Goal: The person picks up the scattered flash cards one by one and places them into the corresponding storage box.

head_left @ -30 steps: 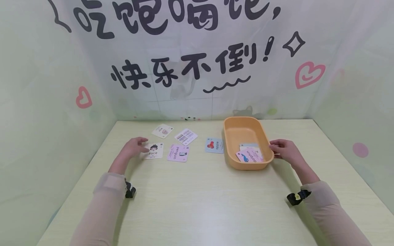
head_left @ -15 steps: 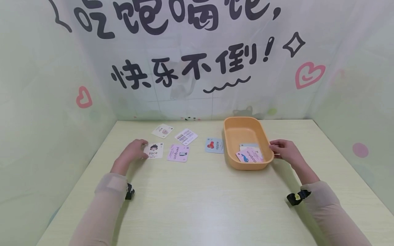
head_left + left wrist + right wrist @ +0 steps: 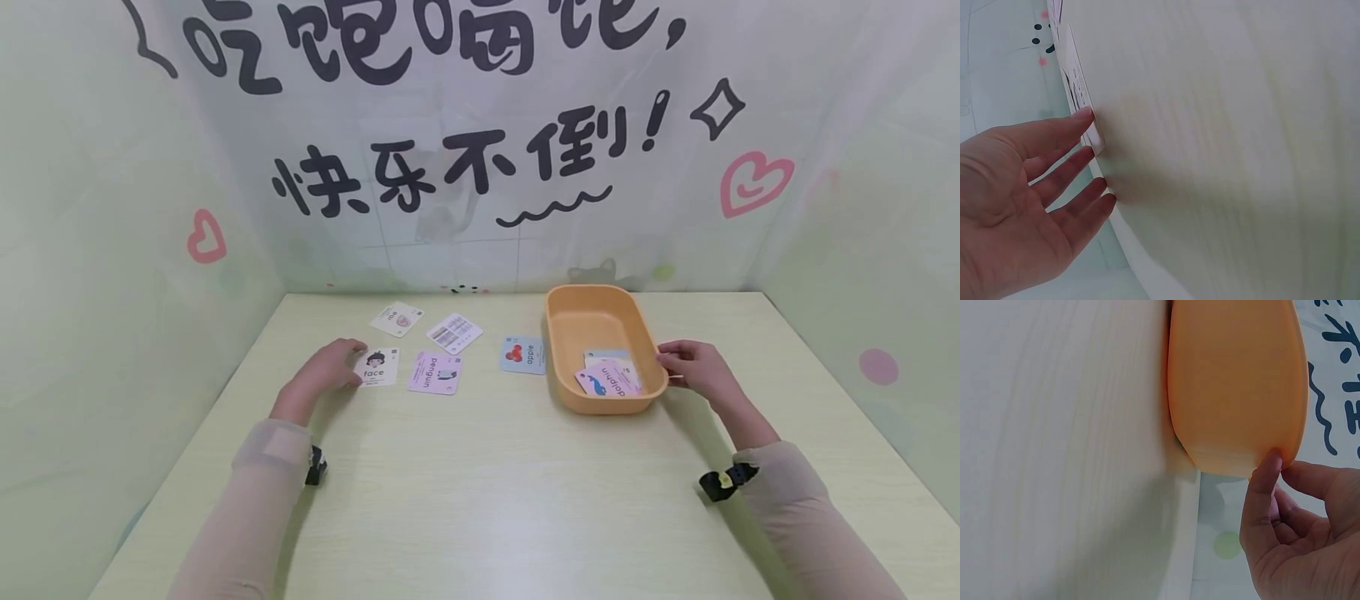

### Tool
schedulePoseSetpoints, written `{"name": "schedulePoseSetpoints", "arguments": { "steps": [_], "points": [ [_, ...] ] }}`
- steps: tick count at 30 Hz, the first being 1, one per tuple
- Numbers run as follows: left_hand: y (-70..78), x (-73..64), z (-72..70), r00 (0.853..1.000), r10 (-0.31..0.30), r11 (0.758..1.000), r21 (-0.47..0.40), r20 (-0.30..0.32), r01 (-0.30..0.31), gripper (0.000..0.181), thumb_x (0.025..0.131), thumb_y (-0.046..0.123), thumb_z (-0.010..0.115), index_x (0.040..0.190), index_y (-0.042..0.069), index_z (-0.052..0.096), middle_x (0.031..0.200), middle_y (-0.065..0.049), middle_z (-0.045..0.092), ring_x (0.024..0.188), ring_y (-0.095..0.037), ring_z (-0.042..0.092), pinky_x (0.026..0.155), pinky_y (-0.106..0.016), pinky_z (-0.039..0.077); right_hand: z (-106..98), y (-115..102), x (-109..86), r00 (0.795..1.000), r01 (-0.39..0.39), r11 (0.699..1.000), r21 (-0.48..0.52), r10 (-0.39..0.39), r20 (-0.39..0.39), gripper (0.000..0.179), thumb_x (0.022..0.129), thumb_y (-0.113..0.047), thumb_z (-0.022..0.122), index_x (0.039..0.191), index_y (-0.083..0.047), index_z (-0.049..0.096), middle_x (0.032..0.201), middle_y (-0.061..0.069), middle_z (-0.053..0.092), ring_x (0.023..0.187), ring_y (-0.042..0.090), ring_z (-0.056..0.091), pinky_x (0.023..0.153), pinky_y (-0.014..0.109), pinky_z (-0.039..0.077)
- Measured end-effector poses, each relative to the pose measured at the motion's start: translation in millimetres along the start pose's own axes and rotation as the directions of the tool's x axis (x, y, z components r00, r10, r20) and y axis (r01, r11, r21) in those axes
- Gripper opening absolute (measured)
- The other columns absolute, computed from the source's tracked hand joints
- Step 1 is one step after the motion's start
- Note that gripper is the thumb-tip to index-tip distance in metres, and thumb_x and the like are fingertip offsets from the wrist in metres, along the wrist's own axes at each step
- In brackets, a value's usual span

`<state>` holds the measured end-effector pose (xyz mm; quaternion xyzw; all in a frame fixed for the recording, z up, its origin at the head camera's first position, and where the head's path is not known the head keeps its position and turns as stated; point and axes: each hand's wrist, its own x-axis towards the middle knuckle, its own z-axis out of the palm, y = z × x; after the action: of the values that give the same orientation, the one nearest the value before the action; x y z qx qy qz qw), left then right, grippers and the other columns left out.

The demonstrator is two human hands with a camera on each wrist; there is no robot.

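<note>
My left hand [image 3: 324, 375] is at the left edge of a white flash card [image 3: 377, 367] marked "face", lying on the table. Its thumb touches the card's near side in the left wrist view, and the other fingers reach toward the far side, loosely bent. At the right, my right hand [image 3: 696, 371] pinches the rim of an orange plastic bin [image 3: 588, 327] between thumb and fingers; the right wrist view shows the thumb and index finger at the bin's corner [image 3: 1235, 381]. Inside lie several cards, a purple "dolphin" card [image 3: 609, 379] on top.
Beside the "face" card lies a purple "penguin" card [image 3: 436, 372]. Behind are an "ear" card [image 3: 397, 318] and a card with a printed grid [image 3: 454, 333]. A blue "apple" card [image 3: 522, 355] sits just left of the bin. A printed curtain [image 3: 480, 250] stands behind the table.
My left hand has shifted slightly right and its fingers have come closer about the "face" card's left edge. My right hand and the bin have stayed put.
</note>
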<state>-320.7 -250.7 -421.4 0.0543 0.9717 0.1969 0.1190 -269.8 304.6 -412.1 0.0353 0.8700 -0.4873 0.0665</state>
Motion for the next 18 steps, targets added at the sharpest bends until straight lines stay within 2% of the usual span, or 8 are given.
{"name": "schedulePoseSetpoints", "arguments": {
  "steps": [6,13,18],
  "points": [
    [0.8,0.2,-0.8,1.000,0.007,1.000,0.030,0.002,-0.007,0.067,0.083,0.001,0.071,0.143,-0.007,0.044,0.148,-0.034,0.039,0.137,-0.052,0.037,0.118,-0.063,0.029,0.2,1.0,-0.1,1.000,0.009,1.000,0.003,-0.009,-0.002,0.046,0.103,-0.017,0.054,0.134,0.016,0.048,0.117,0.027,0.064,0.080,-0.003,0.062,0.074,0.020,0.061],
    [-0.1,2.0,-3.0,1.000,0.017,0.997,0.074,0.019,-0.019,0.068,0.082,0.008,0.075,0.142,-0.005,0.046,0.147,-0.036,0.037,0.130,-0.057,0.039,0.110,-0.071,0.034,0.3,2.0,0.2,1.000,0.004,1.000,0.006,-0.004,-0.005,0.047,0.103,-0.017,0.053,0.135,0.016,0.047,0.120,0.029,0.062,0.080,-0.003,0.062,0.074,0.020,0.061],
    [-0.4,1.9,-5.0,0.999,0.009,0.998,0.058,0.048,-0.012,0.070,0.080,0.011,0.077,0.141,-0.006,0.046,0.145,-0.037,0.037,0.127,-0.056,0.038,0.107,-0.072,0.036,0.1,1.0,-0.3,1.000,-0.002,1.000,0.004,0.002,-0.004,0.048,0.103,-0.018,0.053,0.135,0.016,0.047,0.124,0.032,0.060,0.081,-0.003,0.062,0.075,0.021,0.062]
  ]
}}
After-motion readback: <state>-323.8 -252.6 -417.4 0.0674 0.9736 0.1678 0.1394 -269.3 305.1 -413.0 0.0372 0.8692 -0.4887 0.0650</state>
